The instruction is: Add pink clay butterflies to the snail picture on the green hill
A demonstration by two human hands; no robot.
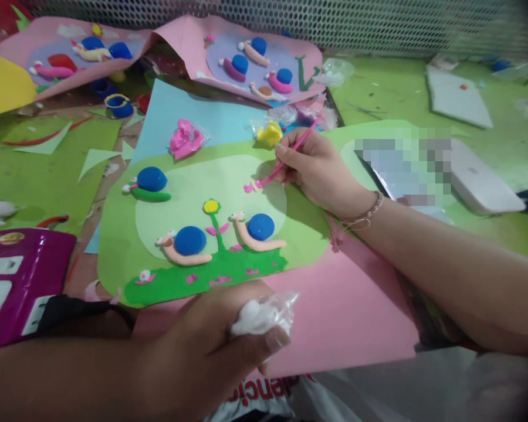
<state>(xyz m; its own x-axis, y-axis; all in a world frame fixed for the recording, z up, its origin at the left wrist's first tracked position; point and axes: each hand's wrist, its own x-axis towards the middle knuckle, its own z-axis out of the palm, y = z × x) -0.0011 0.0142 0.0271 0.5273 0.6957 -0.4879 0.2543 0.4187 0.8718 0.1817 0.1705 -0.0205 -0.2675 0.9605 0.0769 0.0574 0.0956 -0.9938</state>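
1. Your right hand (319,170), right of centre, pinches a pink stick (300,142) between closed fingers; its tip meets or nearly meets a small pink clay shape (249,187).
2. Your left hand (217,328), bottom centre, grips plastic-wrapped white clay (257,316) between thumb and fingers.
3. The green sheet (308,234) lies mid-frame, bearing three blue-shelled snails (190,240).
4. Yellow clay (269,135) sits just beyond your right fingertips, upper centre.
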